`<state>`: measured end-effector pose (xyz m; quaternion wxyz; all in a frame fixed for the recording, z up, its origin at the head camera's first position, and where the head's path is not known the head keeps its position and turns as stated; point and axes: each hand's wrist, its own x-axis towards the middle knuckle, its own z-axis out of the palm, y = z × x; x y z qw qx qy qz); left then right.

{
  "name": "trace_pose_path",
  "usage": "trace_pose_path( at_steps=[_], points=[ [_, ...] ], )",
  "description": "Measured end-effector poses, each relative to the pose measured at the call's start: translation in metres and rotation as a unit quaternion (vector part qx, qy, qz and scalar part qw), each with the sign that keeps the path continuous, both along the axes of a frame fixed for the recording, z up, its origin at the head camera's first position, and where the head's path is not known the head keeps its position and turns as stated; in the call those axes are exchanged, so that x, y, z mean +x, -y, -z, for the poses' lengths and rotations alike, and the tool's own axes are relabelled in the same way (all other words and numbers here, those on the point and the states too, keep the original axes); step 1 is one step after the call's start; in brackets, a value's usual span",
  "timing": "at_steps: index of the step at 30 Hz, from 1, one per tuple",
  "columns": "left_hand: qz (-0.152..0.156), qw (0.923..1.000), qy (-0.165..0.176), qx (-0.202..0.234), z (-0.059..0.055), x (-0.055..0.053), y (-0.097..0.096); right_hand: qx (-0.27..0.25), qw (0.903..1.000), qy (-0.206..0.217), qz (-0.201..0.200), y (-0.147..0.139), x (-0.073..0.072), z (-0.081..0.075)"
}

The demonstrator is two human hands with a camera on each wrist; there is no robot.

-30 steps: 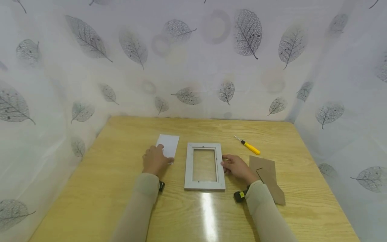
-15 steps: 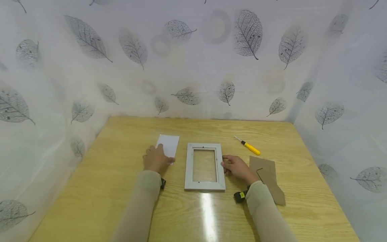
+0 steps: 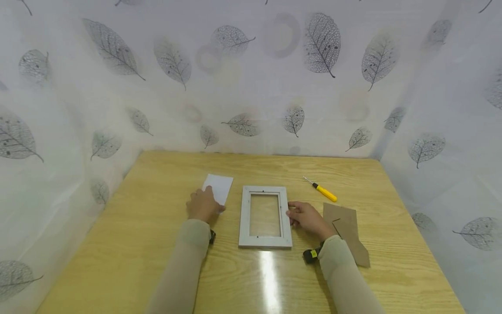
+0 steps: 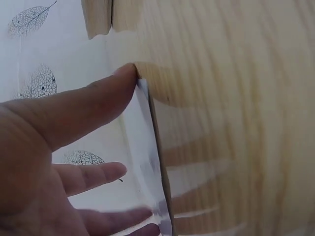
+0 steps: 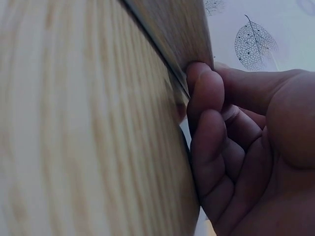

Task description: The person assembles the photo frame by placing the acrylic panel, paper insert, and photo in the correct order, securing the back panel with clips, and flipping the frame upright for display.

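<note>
In the head view my left hand [image 3: 202,205] rests at the lower left part of a white rectangular sheet [image 3: 221,185]. The left wrist view shows the thumb [image 4: 108,93] touching the end of the sheet [image 4: 147,152], with the other fingers stretched loosely toward its side. A white picture frame [image 3: 245,218] lies to the right of the sheet, small dark tabs around its inner opening. My right hand [image 3: 307,216] grips the frame's right edge. Up close, its fingers are curled and the thumb and index pinch that edge [image 5: 182,34].
Behind the right hand lies a screwdriver [image 3: 325,192] with a yellow handle. A brown backing board [image 3: 347,222] with its stand lies to the right, partly under the right forearm. The wooden table [image 3: 157,183] meets leaf-patterned curtains [image 3: 259,87] at its back and sides.
My left hand has shifted slightly to the right over the sheet, its wrist turning a little. The right hand and the picture frame stay where they were.
</note>
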<state>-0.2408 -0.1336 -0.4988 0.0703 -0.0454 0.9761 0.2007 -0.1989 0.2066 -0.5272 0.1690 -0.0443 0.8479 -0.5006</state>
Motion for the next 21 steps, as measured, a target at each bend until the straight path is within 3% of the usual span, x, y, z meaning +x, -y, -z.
trace_pose_path(
  at_steps=[8, 21],
  points=[
    [-0.038, 0.9983, -0.009, 0.044, 0.0017, -0.0005, 0.0057, 0.001, 1.0000, -0.003, -0.001, -0.0003, 0.0006, -0.0005],
    [-0.029, 0.9993, 0.010, 0.021, 0.0024, -0.0013, 0.0098, -0.015, 0.9999, 0.002, -0.005, -0.0014, 0.0013, 0.0003]
  ],
)
